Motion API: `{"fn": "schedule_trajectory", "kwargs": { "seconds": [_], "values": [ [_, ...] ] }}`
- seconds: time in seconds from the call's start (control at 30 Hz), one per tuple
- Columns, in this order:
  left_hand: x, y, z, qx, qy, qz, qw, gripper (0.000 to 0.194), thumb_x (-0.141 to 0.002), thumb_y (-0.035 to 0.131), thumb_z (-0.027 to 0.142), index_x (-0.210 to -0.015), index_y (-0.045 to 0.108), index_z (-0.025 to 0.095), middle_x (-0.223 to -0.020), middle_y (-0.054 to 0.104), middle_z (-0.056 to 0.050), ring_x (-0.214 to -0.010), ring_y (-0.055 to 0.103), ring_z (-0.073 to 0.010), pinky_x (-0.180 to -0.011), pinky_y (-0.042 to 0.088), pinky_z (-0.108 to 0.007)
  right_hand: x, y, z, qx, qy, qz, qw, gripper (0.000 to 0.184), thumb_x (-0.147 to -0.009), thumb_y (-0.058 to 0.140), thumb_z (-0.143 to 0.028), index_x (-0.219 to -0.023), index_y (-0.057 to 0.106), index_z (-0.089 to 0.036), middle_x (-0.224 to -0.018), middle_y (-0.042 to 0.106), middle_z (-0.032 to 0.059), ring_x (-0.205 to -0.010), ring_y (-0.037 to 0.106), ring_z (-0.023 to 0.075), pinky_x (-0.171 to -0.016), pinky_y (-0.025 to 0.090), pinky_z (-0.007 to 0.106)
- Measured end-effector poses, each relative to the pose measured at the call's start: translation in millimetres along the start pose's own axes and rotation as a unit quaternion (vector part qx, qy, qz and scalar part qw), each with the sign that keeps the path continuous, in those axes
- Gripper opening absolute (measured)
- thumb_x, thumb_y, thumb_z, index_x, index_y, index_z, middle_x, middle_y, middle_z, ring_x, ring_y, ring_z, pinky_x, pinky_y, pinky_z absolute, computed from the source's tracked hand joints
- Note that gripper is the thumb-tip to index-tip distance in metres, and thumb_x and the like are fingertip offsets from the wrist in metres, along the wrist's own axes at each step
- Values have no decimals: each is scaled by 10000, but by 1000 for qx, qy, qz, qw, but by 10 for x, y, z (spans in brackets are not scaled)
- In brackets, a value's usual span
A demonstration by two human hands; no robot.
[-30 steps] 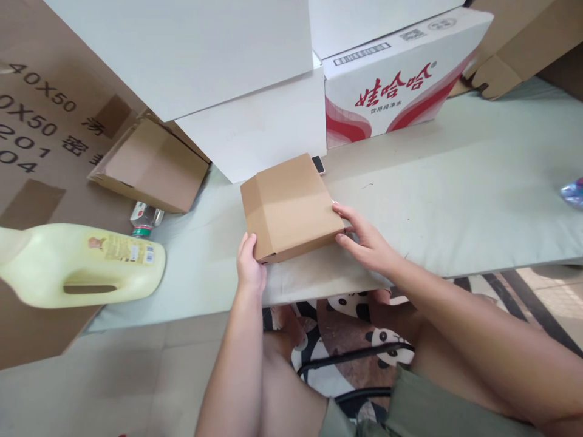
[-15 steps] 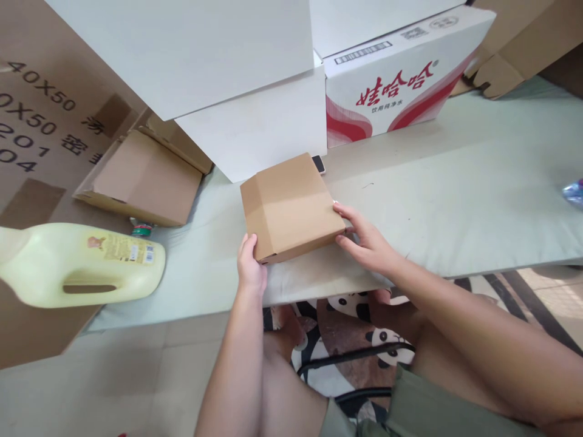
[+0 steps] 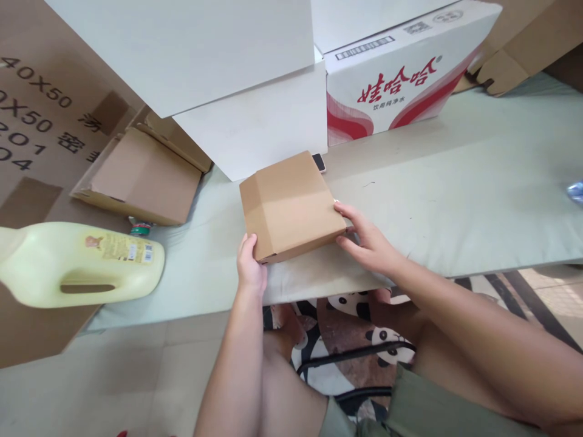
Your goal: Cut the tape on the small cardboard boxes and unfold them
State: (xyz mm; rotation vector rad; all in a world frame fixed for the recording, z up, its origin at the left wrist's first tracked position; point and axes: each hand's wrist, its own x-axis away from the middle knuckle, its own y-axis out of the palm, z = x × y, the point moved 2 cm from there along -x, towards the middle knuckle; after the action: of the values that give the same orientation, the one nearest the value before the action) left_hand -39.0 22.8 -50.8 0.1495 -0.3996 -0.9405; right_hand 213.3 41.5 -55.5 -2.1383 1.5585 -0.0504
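Note:
A flat brown cardboard box [image 3: 294, 203], its lid down, is between my two hands near the front edge of the table. My left hand [image 3: 251, 264] grips its near left corner, thumb on top and the other fingers hidden by the box edge. At the near right corner, my right hand [image 3: 367, 240] holds the side with thumb and fingers around the corner. Behind the box, a small dark-screened device [image 3: 319, 162] shows partly, its rest covered by the box.
White cartons [image 3: 259, 130] and a red-and-white water carton [image 3: 401, 91] stand behind. To the left are a pale yellow jug [image 3: 136, 285], a brown box [image 3: 146, 176] and a green-capped bottle [image 3: 141, 229]. A clear bottle [image 3: 576, 192] lies at the right edge of the pale table cover [image 3: 478, 194].
Both hands keep their hold on the cardboard box, which stays in place. Only the camera's view has shifted very slightly.

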Motion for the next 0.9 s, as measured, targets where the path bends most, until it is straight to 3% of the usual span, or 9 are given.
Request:
{"fn": "schedule_trajectory", "kwargs": {
  "seconds": [0.43, 0.9],
  "values": [
    [-9, -9, -10, -16, 3, -3, 1000, 323, -596, 761, 428, -805, 638, 214, -870, 682, -22, -844, 629, -199, -712, 452, -288, 4, 5, 16, 1, -9, 0, 1000, 632, -877, 532, -223, -1483, 371, -298, -1574, 393, 98, -1463, 361, 323, -1018, 510, 539],
    [-1, 9, -8, -1, 2, 9, 1000, 302, -569, 769, 407, -722, 604, 206, -782, 647, -12, -748, 599, -174, -647, 428, -273, 8, -1, 4, 6, -11, 2, 1000, 649, -873, 529, -213, -1493, 365, -313, -1575, 393, 85, -1466, 357, 320, -1042, 496, 555]
  ]
}}
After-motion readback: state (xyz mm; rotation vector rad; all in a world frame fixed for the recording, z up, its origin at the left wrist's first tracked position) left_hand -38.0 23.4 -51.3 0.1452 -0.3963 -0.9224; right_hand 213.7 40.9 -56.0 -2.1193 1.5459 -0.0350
